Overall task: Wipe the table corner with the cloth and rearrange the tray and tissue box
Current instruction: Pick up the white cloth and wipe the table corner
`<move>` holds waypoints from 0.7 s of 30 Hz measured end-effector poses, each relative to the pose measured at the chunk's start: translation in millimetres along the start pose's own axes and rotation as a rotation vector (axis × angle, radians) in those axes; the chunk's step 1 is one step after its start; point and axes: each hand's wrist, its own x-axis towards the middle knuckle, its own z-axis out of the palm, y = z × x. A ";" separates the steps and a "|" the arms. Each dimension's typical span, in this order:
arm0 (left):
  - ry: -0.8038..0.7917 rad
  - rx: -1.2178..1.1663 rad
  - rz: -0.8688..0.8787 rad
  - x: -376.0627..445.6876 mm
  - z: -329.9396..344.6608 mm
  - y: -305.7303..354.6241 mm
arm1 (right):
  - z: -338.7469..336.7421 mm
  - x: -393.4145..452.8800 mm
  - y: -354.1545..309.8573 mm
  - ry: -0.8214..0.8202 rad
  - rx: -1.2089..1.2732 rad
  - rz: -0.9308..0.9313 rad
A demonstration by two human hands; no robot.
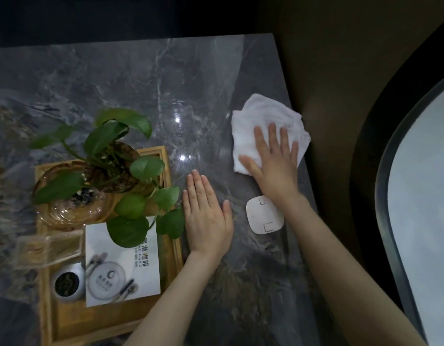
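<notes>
We see both of our forearms reaching forward from the lower edge of the view, bare to the wrist. Our left hand (207, 216) lies flat, palm down, fingers straight and held close together, the thumb set a little apart on the right side. Our right hand (273, 158) is stretched farther ahead and to the right, also palm down, its fingers spread slightly and pressed flat, thumb angled out to the left. The two hands are apart, not touching each other.
</notes>
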 end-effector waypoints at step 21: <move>-0.013 -0.001 -0.017 -0.3 -2.9 1.0 | 3.2 -9.5 -18.8 -0.005 0.003 -0.367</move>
